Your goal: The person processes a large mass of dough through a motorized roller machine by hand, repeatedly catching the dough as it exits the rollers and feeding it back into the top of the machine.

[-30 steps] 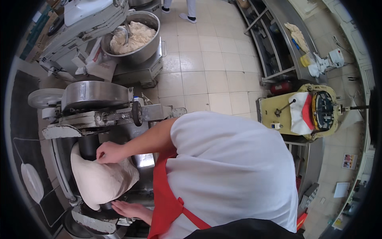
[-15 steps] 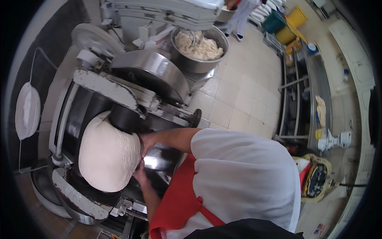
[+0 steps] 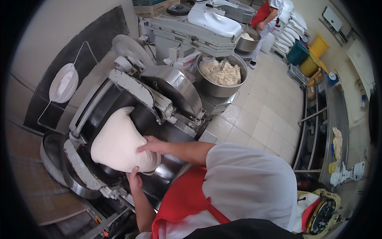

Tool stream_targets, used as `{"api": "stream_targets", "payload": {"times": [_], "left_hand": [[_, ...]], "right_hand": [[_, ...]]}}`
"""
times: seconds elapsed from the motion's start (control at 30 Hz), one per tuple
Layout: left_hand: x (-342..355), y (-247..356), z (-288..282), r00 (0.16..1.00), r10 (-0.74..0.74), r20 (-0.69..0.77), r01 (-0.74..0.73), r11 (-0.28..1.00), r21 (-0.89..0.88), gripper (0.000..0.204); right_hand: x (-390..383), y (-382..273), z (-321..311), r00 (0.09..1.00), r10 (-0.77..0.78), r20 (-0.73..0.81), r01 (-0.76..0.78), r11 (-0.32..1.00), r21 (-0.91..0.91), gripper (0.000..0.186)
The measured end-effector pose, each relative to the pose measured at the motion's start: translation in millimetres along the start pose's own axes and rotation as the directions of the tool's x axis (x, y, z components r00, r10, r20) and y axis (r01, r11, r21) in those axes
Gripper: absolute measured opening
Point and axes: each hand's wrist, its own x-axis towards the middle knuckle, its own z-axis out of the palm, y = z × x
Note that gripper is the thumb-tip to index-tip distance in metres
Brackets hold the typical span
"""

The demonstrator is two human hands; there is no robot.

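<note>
A large, smooth lump of pale dough (image 3: 119,141) rests against the dark rollers of a dough roller machine (image 3: 123,91), its near end drooping over the shiny metal slope. My right hand (image 3: 153,144) grips the near right side of the dough, thumb and fingers pressed into it. Lower down, my left hand (image 3: 135,178) holds the near edge, thumb on top and the other fingers partly hidden beneath the dough.
Beyond the machine stands a mixer (image 3: 215,30) with a bowl (image 3: 221,91) of rough dough. A co-worker (image 3: 270,24) is at the far end beside another bowl. A white dish (image 3: 63,83) holding white powder hangs at left. A steel worktable (image 3: 334,115) runs along the right.
The dough's near end has come toward me and now folds over between my hands. My hands have moved from its near side onto its top and edge. The view has shifted too.
</note>
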Motion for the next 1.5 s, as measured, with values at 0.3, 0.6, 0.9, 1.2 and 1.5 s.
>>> {"api": "stream_targets", "payload": {"times": [0.3,0.6,0.9,1.2,1.5], "left_hand": [[-50,81,42,0.903,0.35,-0.251,-0.378,0.922,-0.076,0.059],[-61,-93,-17,0.815,-0.148,-0.561,0.418,0.82,0.391,0.094],[39,-52,-2,0.982,-0.163,-0.097,0.185,0.937,0.296,0.094],[28,25,-10,0.924,-0.328,0.197,0.233,0.891,0.391,0.087],[-31,72,67,0.956,0.103,-0.275,-0.127,0.989,-0.073,0.035]], "right_hand": [[-7,-39,33,0.931,-0.348,-0.111,0.331,0.932,-0.144,0.036],[1,99,-90,0.896,-0.198,-0.399,-0.131,0.739,-0.661,0.056],[68,65,-58,0.943,0.304,0.136,-0.149,0.749,-0.646,0.093],[40,27,-31,0.931,0.248,0.267,-0.154,0.932,-0.328,0.073],[13,-18,26,0.989,-0.114,-0.096,0.114,0.993,-0.01,0.044]]}}
